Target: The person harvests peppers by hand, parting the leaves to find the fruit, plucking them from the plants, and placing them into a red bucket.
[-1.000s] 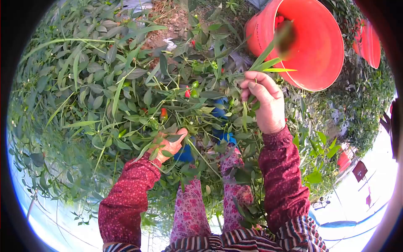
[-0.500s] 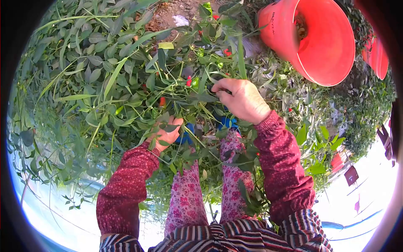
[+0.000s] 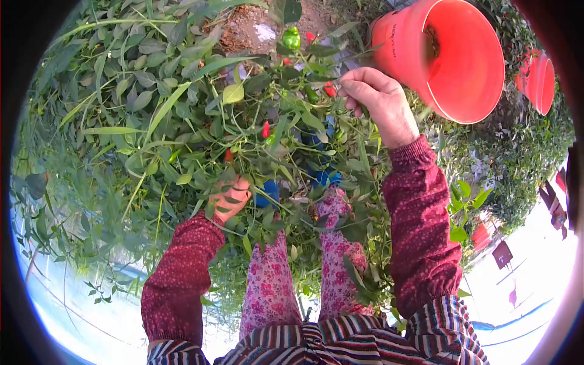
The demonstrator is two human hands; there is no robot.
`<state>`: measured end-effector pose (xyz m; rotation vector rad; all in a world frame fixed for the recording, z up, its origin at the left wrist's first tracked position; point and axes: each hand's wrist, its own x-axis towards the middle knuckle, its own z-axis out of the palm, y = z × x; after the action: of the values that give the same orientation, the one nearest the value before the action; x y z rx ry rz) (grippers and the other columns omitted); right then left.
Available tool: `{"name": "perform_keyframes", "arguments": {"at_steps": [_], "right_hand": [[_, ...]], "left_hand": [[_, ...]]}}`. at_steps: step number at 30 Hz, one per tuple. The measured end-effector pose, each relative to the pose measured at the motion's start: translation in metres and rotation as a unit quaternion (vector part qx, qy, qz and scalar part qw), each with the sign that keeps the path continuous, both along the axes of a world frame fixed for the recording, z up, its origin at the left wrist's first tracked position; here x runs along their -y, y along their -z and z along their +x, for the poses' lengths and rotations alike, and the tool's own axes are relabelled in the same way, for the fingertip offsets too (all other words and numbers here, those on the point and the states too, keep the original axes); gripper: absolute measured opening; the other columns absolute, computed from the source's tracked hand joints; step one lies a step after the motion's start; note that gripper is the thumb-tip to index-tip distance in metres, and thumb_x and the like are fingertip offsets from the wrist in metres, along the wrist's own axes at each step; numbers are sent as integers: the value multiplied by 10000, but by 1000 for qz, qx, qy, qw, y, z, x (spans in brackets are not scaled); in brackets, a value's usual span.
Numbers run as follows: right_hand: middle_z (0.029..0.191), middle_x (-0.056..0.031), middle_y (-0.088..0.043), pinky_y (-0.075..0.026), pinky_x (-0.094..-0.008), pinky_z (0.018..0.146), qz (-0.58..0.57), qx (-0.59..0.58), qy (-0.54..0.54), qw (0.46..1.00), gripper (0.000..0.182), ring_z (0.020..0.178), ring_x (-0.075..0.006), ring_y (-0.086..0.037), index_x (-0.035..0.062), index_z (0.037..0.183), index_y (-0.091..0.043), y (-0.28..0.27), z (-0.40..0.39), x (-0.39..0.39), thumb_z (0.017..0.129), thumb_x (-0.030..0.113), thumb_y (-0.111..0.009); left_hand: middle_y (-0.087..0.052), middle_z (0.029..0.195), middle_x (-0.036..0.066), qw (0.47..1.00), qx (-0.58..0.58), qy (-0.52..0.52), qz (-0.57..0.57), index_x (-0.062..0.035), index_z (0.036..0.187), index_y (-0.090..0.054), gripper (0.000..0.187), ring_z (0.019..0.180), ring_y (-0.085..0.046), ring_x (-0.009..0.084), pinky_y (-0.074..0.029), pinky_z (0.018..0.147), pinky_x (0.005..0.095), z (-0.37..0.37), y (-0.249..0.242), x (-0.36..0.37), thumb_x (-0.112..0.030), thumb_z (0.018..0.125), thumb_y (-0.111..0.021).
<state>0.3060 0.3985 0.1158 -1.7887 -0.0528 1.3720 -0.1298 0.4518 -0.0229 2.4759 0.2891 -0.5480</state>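
My right hand [image 3: 378, 102] is raised over the pepper plants, thumb and fingertips pinched together. Whatever they hold, if anything, is too small to make out. Just left of those fingertips is a red pepper [image 3: 329, 89]. Down among the leaves is my left hand [image 3: 231, 198], partly covered, its fingers hidden by foliage. Above it hangs an orange-red pepper [image 3: 229, 155], and a brighter red pepper [image 3: 266, 129] shows further up and right. A green pepper [image 3: 291, 38] sits near the top of the plants.
A large red bucket [image 3: 395, 52] lies tilted at upper right, its mouth facing right, with something dark deep inside. Another red bucket [image 3: 538, 82] is beyond it. Blue footwear [image 3: 266, 193] shows between the stems below my hands. Long grass blades [image 3: 164, 115] cross the leaves.
My right hand has moved up and to the right, towards the large bucket, from the middle of the plants. My left hand has shifted slightly left and down in the leaves.
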Motion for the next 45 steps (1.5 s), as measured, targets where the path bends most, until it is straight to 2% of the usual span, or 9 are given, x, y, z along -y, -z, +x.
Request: {"name": "perform_keyframes", "arguments": {"at_steps": [5, 11, 18, 23, 26, 35, 37, 39, 45], "right_hand": [[704, -2, -612, -468, -282, 631, 23, 48, -277, 959, 135, 637, -107, -546, 20, 866, -647, 12, -49, 16, 816, 136, -597], [737, 11, -596, -439, -209, 596, 4, -5, 100, 995, 157, 637, -53, -522, 11, 949, -646, 6, -27, -7, 861, 125, -582], [838, -171, -670, -496, -369, 754, -136, 143, -322, 926, 376, 800, -247, -646, -46, 951, -627, 59, -15, -46, 757, 275, -648], [901, -213, -663, -490, -385, 826, -99, -101, -236, 961, 678, 885, -337, -636, -92, 1203, -420, 74, -30, -76, 771, 376, -652], [1102, -246, -598, -450, -331, 915, -121, 148, -272, 943, 807, 1023, -305, -597, -52, 1272, -405, 92, -34, -86, 701, 425, -718], [942, -117, -660, -484, -338, 786, 47, 69, -292, 953, 433, 858, -231, -634, 65, 1089, -602, 88, -89, -63, 777, 359, -671], [894, -105, -653, -488, -332, 764, 7, 108, -292, 950, 318, 811, -201, -634, 110, 1053, -598, 81, -108, -48, 788, 270, -665], [887, -102, -653, -485, -327, 760, 7, 147, -262, 954, 309, 802, -192, -629, 102, 1042, -583, 74, -124, -36, 797, 268, -671], [872, -123, -665, -491, -349, 754, -8, 166, -254, 953, 318, 850, -262, -644, 146, 1059, -575, 75, -129, -29, 802, 305, -671]], "left_hand": [[-601, 762, 88, 1000, -13, 2, -19, -129, 1127, -449, 448, 653, -600, 321, -480, 567, 438, 42, -45, -35, -228, 740, -653], [-602, 857, 76, 999, 0, 18, 28, -146, 1024, -496, 339, 728, -588, 313, -469, 631, 456, 54, -51, -36, -212, 728, -646], [-570, 761, 57, 998, 14, 44, 37, -171, 1005, -499, 331, 668, -567, 290, -458, 643, 445, 42, -39, -27, -182, 716, -662], [-511, 764, 18, 988, -87, -92, -90, -146, 903, -483, 176, 778, -557, 240, -452, 678, 425, 53, -46, -26, -228, 796, -596], [-533, 738, 26, 999, -11, -43, -27, -157, 906, -479, 251, 692, -570, 264, -458, 627, 422, 61, -53, -30, -177, 735, -661], [-602, 972, 91, 991, -126, -15, -34, -149, 1154, -467, 438, 857, -584, 346, -438, 799, 512, 61, -60, -32, -229, 752, -621], [-615, 820, 82, 996, 81, -2, 36, -126, 1086, -491, 401, 675, -626, 289, -506, 590, 406, 83, -84, -41, -185, 718, -641], [-617, 832, 89, 993, -112, 6, -27, -40, 1172, -476, 473, 662, -622, 331, -509, 611, 365, 82, -116, -44, -149, 736, -624], [-595, 743, 3, 736, -235, -451, -447, -17, 1045, -611, 246, 632, -561, 66, -486, 491, 210, 105, -198, -96, -78, 809, -641]]}}
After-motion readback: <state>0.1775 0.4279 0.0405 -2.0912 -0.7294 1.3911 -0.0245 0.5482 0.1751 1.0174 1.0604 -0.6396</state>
